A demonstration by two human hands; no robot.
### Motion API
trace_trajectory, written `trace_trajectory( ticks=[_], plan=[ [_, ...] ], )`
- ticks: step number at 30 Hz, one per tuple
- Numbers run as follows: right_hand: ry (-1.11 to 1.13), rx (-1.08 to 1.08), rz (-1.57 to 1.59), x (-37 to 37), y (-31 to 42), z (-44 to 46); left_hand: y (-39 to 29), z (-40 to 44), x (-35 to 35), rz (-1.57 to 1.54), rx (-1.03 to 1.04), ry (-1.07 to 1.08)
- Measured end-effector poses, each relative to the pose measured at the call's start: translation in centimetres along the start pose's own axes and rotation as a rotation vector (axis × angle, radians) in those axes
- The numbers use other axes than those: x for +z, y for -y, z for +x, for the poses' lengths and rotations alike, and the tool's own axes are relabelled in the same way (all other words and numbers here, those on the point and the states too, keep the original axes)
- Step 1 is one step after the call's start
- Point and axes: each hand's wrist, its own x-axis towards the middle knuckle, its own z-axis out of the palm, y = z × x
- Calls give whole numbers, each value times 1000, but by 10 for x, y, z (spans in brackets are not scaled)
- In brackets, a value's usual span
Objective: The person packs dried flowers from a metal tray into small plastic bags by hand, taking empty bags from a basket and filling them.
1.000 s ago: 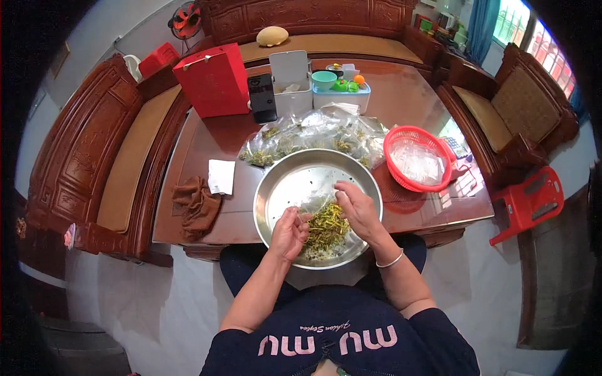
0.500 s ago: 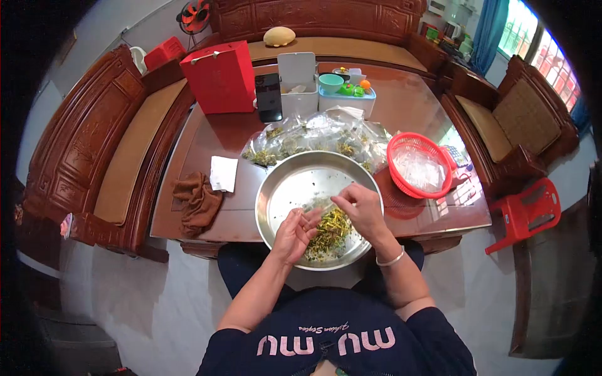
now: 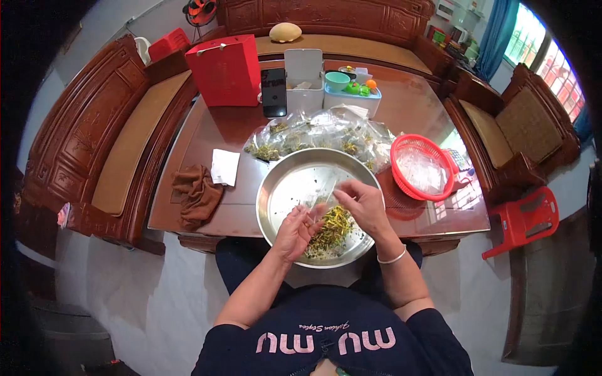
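A round steel pan (image 3: 271, 194) stands at the table's near edge, with a heap of yellow-green dried plant bits (image 3: 332, 233) in its near right part. Over the pan, a clear plastic bag (image 3: 321, 199) spans the gap between my hands. My left hand (image 3: 296, 233) is closed on its left side, palm turned up. My right hand (image 3: 362, 203) pinches its upper right side. Behind the pan lie filled clear bags (image 3: 326, 133) with similar dried bits. To the right, a red basket (image 3: 401, 178) holds flat clear bags (image 3: 423, 169).
On the table (image 3: 210, 128) are a brown cloth (image 3: 197, 194), white paper (image 3: 224, 167), a red gift bag (image 3: 224, 74), a phone (image 3: 273, 94), an open-lidded box (image 3: 304, 97) and a blue-rimmed container (image 3: 351, 100). A red stool (image 3: 527, 222) stands at the right.
The clear bag now stretches more visibly between my hands, with its top raised at the right hand. My right hand has turned slightly. The whole view has shifted a little.
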Motion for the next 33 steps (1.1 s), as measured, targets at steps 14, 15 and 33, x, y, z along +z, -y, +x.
trace_trajectory(
  ticks=[14, 15, 33],
  plan=[
    [0, -53, -24, -3, 10, -3, -5, 2, 2, 129, -60, 60],
    [8, -38, -25, -4, 7, -1, -5, 1, 6, 125, -54, 55],
    [111, -56, 42, -10, 3, 4, -3, 2, 3, -46, -69, 12]
  ],
)
